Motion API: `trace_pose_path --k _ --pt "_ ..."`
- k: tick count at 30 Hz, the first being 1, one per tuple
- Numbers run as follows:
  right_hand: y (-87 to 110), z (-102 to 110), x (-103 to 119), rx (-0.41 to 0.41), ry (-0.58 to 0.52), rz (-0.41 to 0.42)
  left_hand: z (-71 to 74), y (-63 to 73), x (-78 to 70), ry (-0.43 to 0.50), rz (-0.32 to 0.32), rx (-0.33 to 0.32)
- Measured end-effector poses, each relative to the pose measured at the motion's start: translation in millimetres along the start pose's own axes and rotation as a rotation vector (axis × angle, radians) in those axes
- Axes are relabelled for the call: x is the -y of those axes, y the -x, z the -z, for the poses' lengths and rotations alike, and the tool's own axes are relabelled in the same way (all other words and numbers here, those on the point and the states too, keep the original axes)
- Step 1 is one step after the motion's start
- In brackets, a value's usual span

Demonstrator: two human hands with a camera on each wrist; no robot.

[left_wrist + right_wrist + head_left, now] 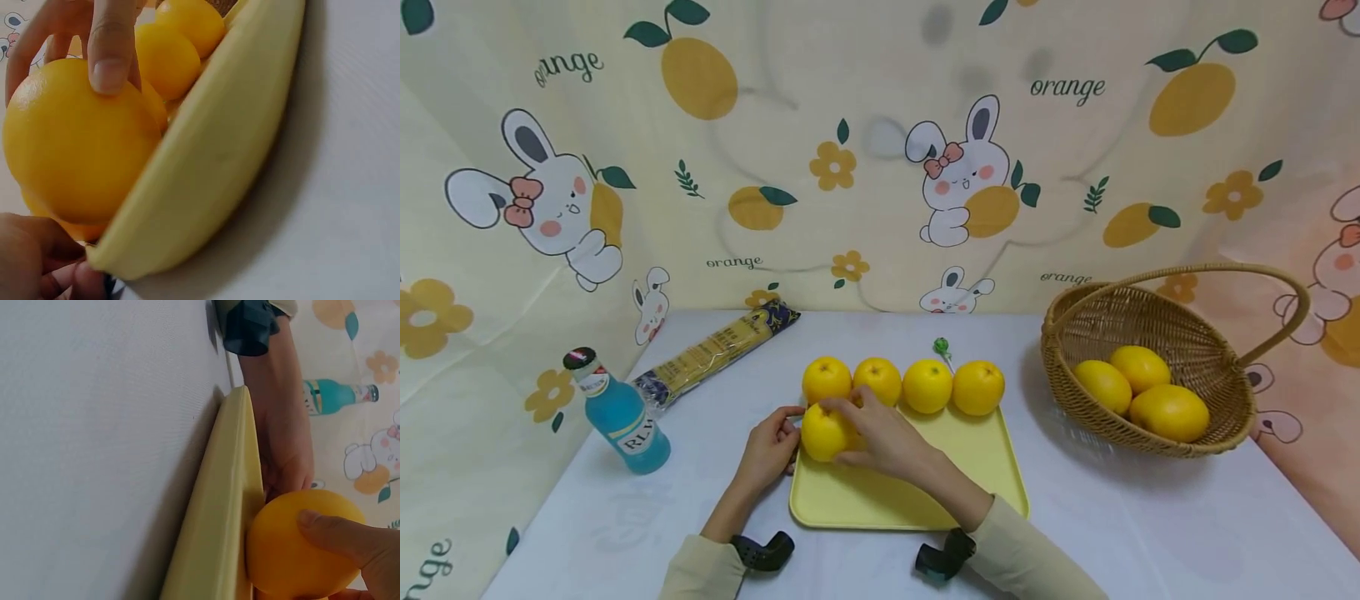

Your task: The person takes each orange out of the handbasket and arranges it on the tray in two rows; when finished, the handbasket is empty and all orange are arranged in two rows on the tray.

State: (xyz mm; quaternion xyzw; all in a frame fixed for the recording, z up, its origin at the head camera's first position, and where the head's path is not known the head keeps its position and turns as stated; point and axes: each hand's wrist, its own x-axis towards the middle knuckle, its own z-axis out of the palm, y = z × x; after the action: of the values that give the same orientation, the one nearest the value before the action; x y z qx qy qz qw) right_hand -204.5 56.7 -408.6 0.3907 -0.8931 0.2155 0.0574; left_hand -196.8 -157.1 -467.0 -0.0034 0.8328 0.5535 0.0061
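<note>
My right hand [891, 440] grips an orange [822, 435] at the left side of the pale yellow tray [917, 496], thumb and fingers spread around it. In the right wrist view, the thumb presses on that orange [303, 544], which sits right at the tray rim [212, 506]. My left hand [767, 450] holds the tray's left edge, its fingertips pinching the rim in the left wrist view. Behind the gripped orange, a row of several oranges [927, 387] lines the tray's far edge.
A wicker basket [1150, 333] with 3 yellow-orange fruits [1170, 412] stands at right. On the left are a blue bottle [628, 425] and a long gold packet [718, 354]. A small green-headed stick [942, 346] lies behind the row. A printed cloth [880, 167] hangs behind the table.
</note>
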Motion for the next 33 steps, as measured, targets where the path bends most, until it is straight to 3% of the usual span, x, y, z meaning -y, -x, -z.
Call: trace_pose_path --k 3,7,10,14,19,26,29,33 --pt "-1.2 0 1 -0.006 0.008 -0.013 6.8 -0.5 -1.8 0.032 -0.006 0.129" --pt "-2.1 -2 2 -0.013 0.007 -0.025 18.8 -0.8 -2.3 0.045 -0.062 0.328" --pt "-2.3 -3 2 -0.018 0.004 -0.026 24.9 -0.6 -1.8 0.033 -0.110 0.399" --pt "-2.5 -5 2 -0.018 0.009 -0.028 27.3 -0.3 -0.9 0.047 -0.137 0.417" --pt "-2.0 -5 2 -0.009 0.039 -0.036 26.5 0.1 0.7 0.078 -0.114 0.414" --pt "5.6 12 4 0.002 0.017 -0.091 29.1 13.3 -24.8 0.080 -0.093 0.405" --pt "15.7 29 -3 -0.062 -0.026 -0.077 29.5 15.0 -28.4 0.082 -0.097 0.400" --pt "34.3 57 -20 -0.224 -0.086 -0.031 28.1 9.0 -14.5 0.069 -0.103 0.384"
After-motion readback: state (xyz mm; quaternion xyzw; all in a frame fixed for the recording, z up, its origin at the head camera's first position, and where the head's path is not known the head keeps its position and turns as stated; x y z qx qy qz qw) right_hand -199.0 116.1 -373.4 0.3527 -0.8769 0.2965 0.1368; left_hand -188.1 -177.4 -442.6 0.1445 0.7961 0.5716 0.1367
